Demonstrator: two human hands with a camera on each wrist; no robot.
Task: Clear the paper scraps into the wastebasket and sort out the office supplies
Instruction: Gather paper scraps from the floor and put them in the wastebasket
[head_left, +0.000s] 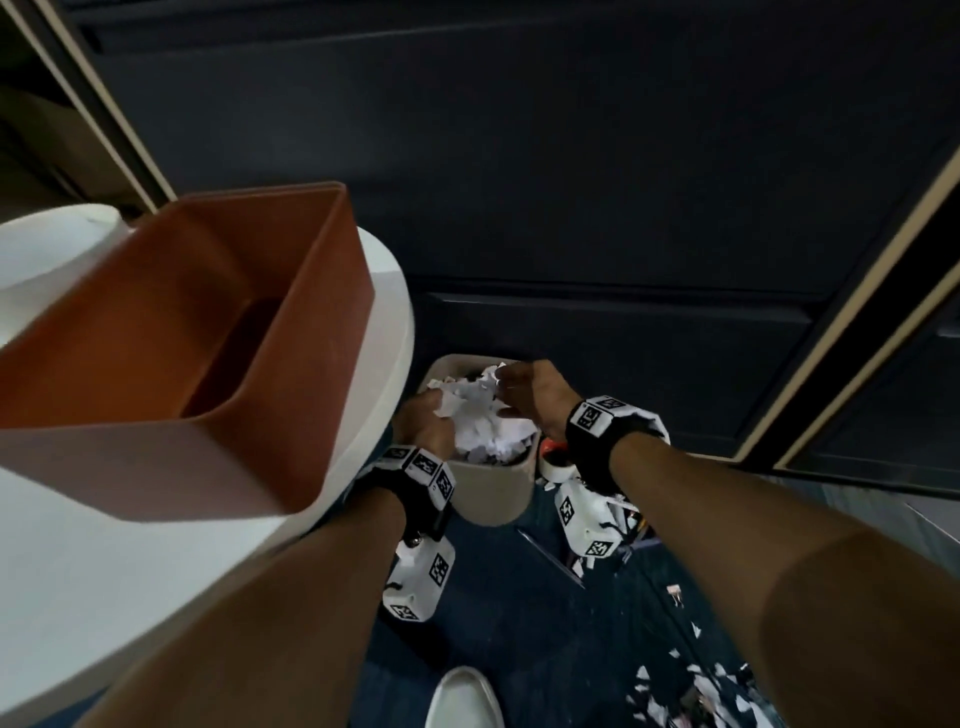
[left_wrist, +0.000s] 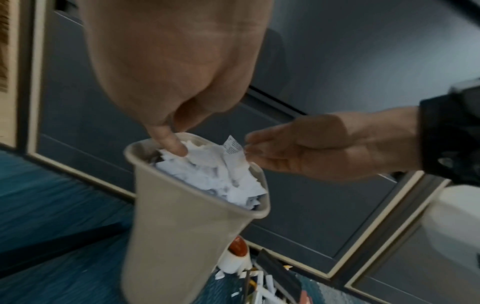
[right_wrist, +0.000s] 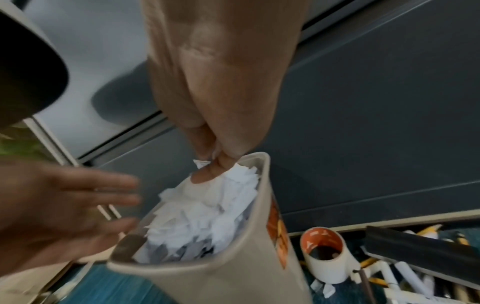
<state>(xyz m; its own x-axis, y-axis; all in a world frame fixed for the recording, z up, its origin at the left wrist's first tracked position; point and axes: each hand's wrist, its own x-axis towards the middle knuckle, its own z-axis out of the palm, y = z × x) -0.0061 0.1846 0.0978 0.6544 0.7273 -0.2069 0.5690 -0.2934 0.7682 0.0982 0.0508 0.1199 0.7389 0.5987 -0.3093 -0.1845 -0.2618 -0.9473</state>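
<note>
both hands are over a beige wastebasket (head_left: 493, 488) that stands on the blue carpet (head_left: 519, 623), near the dark cabinet front (head_left: 571, 208). the basket is heaped to the rim with white paper scraps (head_left: 485, 423). the left hand (head_left: 423, 423) is at the left side of the rim, fingers spread and nearly straight, one fingertip pressing into the heap; it holds nothing that can be seen. the right hand (head_left: 532, 392) is at the far right of the rim, its thumb and fingers drawn narrow and touching the top scraps; whether they pinch a piece i cannot tell. just right of the basket on the carpet lies a roll of tape (right_wrist: 324, 257) with an orange core, among pencils (right_wrist: 374, 261) and a dark flat bar (right_wrist: 420, 248). more paper bits (head_left: 701, 686) are scattered on the carpet toward the near right. a brown bin (head_left: 208, 338) sits on a white round table (head_left: 156, 597) at left.
</note>
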